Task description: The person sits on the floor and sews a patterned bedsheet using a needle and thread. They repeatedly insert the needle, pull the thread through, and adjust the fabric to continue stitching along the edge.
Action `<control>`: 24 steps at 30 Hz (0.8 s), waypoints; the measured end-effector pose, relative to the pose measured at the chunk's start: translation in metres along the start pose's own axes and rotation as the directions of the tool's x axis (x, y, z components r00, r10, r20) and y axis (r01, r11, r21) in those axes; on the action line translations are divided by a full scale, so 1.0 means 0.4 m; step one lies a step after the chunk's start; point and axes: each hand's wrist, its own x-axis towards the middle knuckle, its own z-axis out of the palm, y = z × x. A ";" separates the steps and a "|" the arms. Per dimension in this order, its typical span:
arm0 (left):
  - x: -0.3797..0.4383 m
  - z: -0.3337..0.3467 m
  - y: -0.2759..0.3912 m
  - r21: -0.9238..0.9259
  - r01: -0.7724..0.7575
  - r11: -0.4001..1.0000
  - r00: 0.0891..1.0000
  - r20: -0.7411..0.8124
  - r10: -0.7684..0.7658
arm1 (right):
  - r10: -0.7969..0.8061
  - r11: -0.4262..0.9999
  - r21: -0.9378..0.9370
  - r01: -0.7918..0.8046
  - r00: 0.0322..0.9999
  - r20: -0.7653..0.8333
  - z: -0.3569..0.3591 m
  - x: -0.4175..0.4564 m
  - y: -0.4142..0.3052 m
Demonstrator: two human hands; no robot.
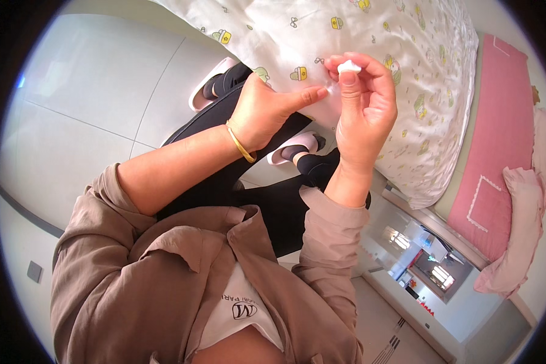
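Observation:
My right hand (pixel 364 107) is raised over the printed white bedding (pixel 336 43), palm partly towards me. Between its thumb and fingertips it pinches a small white object (pixel 349 67), whose exact kind I cannot tell. To its left, my left hand (pixel 273 109) shows its back, with a yellow bangle (pixel 241 144) at the wrist. The left thumb points right, towards the right hand, and the two hands are apart. The left fingers are hidden beneath that hand, so whether they hold anything is unclear. A small bright glint lies near the left thumb tip.
Pink bedding (pixel 487 136) and a pink pillow (pixel 523 218) lie at the right. Below the hands are my black-trousered legs (pixel 273 200) and pale slippers (pixel 211 86) on the tiled floor (pixel 91 77). A mirror-like surface (pixel 427 264) at lower right shows bright windows.

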 end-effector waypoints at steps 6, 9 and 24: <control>0.000 -0.007 -0.002 0.019 0.035 0.999 0.999 -0.034 -0.035 | -0.037 0.999 0.013 0.038 0.999 -0.040 0.011 -0.007 0.020; -0.001 -0.010 -0.004 -0.023 0.058 0.998 0.998 -0.034 -0.059 | -0.052 0.999 -0.017 0.051 0.998 -0.047 0.013 -0.012 0.026; -0.012 0.003 -0.005 -0.098 0.059 0.993 0.997 -0.051 -0.064 | -0.144 0.989 -0.034 0.142 0.985 -0.093 0.032 -0.033 0.043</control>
